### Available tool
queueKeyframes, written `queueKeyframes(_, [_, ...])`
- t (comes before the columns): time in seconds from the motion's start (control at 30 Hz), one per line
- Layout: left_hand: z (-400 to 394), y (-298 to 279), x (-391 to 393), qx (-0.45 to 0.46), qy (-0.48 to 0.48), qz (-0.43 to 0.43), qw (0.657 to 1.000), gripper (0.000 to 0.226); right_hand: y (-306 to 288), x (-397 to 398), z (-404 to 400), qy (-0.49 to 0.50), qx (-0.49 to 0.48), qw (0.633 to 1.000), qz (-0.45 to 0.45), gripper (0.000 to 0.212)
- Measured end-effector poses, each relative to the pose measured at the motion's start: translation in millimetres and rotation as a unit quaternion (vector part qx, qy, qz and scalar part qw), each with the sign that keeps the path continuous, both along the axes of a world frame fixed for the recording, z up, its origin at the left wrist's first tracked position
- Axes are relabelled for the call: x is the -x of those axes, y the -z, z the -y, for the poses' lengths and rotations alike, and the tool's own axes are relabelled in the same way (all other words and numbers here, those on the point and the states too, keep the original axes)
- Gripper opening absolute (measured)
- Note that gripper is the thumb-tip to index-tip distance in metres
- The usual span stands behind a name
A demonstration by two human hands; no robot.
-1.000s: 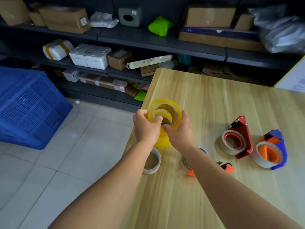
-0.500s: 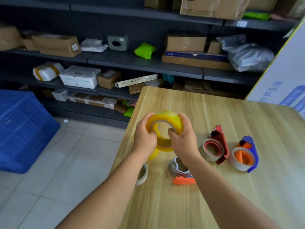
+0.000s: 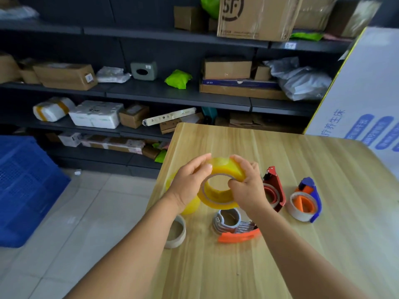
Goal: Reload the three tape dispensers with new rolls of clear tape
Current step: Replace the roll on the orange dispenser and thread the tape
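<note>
Both hands hold one yellowish tape roll (image 3: 218, 194) above the near-left part of the wooden table (image 3: 280, 152) — left hand (image 3: 190, 186) grips its left rim, right hand (image 3: 248, 186) pinches the right rim, thumb in the core hole. A second yellowish roll (image 3: 191, 207) sits behind the left hand, mostly hidden. Below the held roll: a grey dispenser with orange handle (image 3: 235, 227), lying on the table; left of it an empty cardboard core (image 3: 176, 231) at the table edge. Right hand partly covers the red dispenser (image 3: 275, 188); farther right, a blue-and-orange dispenser (image 3: 306, 200) with a thin pale ring around its hub. Dark shelving (image 3: 172, 98) with cardboard boxes behind; blue perforated crate (image 3: 26, 186) cut off at left — tiled floor below.
</note>
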State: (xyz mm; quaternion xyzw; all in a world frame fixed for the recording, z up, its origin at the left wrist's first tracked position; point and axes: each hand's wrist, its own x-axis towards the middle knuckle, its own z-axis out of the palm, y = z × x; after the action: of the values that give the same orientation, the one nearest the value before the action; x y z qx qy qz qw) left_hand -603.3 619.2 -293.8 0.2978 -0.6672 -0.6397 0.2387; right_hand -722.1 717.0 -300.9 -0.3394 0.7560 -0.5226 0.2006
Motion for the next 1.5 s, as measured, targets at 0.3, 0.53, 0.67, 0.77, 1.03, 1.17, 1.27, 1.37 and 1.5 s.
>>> queueKeyframes(0.3, [-16.2, 4.0, 14.4, -0.151, -0.087, 0.019, 0.984, 0.061, -2.9, -13.6, 1.6, 0.064, -0.078, 0.993, 0.061, 0.046])
queueKeyframes(0.53, [-20.7, -0.8, 22.2, -0.142, -0.115, 0.043, 0.982, 0.039, -7.0, -27.8, -5.7, -0.022, 0.000, 0.980, 0.197, 0.014])
queueKeyframes(0.67, [-11.6, -4.8, 11.3, -0.064, -0.091, 0.083, 0.990, 0.033, -4.6, -23.0, -14.4, -0.041, 0.010, 0.980, 0.193, 0.021])
queueKeyframes(0.77, [-8.0, -8.7, 8.8, -0.052, -0.090, 0.084, 0.991, 0.016, -6.6, -22.0, -21.0, -0.060, 0.019, 0.977, 0.203, 0.021])
queueKeyframes(1.03, [-5.5, -16.1, 2.8, -0.026, -0.110, 0.138, 0.984, 0.009, -3.1, -18.7, -32.3, -0.081, 0.032, 0.977, 0.196, 0.024])
queueKeyframes(1.17, [-7.8, -17.1, 3.9, -0.008, -0.104, 0.170, 0.980, 0.007, 0.1, -17.6, -35.7, -0.081, 0.027, 0.979, 0.187, 0.024])
queueKeyframes(1.27, [-11.5, -17.3, 5.4, 0.060, -0.088, 0.168, 0.980, 0.008, 3.0, -16.6, -37.0, -0.080, 0.020, 0.980, 0.183, 0.021])
queueKeyframes(1.37, [-17.3, -21.4, 8.2, 0.124, -0.069, 0.132, 0.981, 0.016, 3.2, -16.0, -36.3, -0.088, 0.008, 0.981, 0.174, 0.022])
queueKeyframes(1.5, [-22.1, -23.9, 10.6, 0.150, -0.091, 0.090, 0.980, 0.020, -1.2, -15.3, -36.0, -0.092, -0.007, 0.984, 0.150, 0.023])
